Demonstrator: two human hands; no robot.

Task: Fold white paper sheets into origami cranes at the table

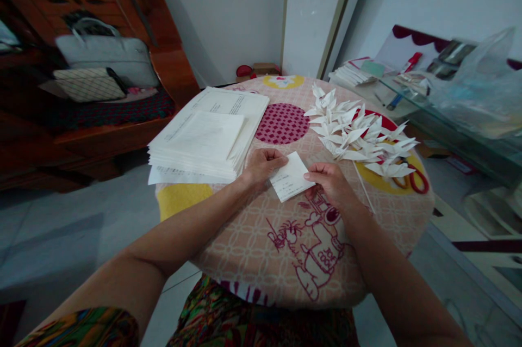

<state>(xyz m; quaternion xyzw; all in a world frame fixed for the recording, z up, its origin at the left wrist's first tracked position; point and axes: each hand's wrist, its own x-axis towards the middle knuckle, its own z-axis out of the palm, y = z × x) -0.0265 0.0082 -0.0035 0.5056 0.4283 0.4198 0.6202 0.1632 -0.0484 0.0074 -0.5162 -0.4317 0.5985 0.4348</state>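
Observation:
A small folded square of printed paper [289, 177] is held just above the patterned tablecloth, tilted, with lines of text on its lower part. My left hand [264, 166] pinches its upper left edge between thumb and finger. At the right edge, my right hand [329, 181] grips the same paper, thumb on top. Left of the hands lies a thick stack of printed sheets [196, 156], with a smaller folded paper [207, 132] on top. Beyond my right hand, several folded paper cranes [350, 126] lie in a cluster.
Scissors with red handles [419, 179] lie partly under the cranes by the round table's [253, 260] right edge. A thin white stick or strip [364, 186] is near my right wrist. On the right stands a glass shelf [428, 124] with a plastic bag [477, 91]; a wooden bench [122, 132] with bags is left.

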